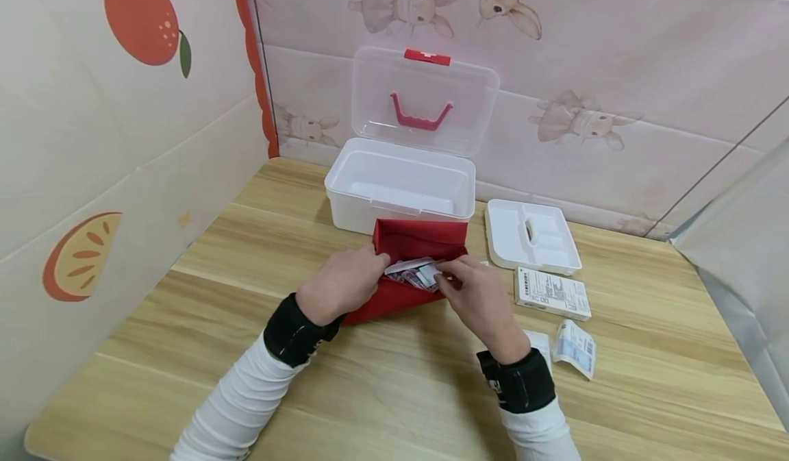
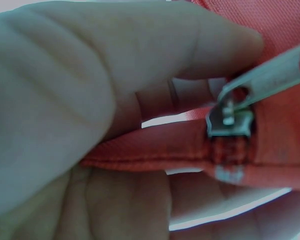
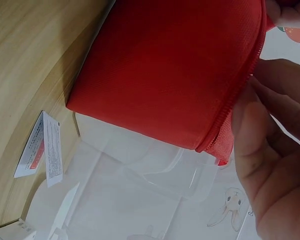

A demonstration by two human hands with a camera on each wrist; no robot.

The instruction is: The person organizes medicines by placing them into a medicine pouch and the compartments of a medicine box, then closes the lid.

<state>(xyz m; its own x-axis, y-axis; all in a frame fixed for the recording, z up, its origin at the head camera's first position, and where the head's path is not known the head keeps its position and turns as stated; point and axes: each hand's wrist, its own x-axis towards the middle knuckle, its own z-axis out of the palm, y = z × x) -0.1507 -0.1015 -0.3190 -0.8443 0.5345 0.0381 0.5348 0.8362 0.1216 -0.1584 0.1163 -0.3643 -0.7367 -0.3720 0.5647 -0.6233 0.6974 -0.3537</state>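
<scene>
A red zip pouch (image 1: 394, 303) lies on the table with its flap up and its mouth open. Inside it are several small packets (image 1: 409, 274) in clear and white wrapping. My left hand (image 1: 345, 279) grips the left edge of the mouth; the left wrist view shows the fabric between thumb and fingers, close to a metal zip slider (image 2: 230, 120). At the right side of the mouth, my right hand (image 1: 477, 296) pinches a white packet (image 1: 429, 274) with thumb and forefinger. In the right wrist view those fingertips are partly hidden behind the pouch's zip edge (image 3: 230, 107).
Behind the pouch stands a clear-white plastic box (image 1: 401, 211) with its lid (image 1: 425, 105) raised against the wall cloth. To the right lie a white divided tray (image 1: 557, 238), a printed carton (image 1: 553, 293) and a folded sachet (image 1: 575, 348). Another white packet (image 1: 538, 342) is partly behind my right wrist.
</scene>
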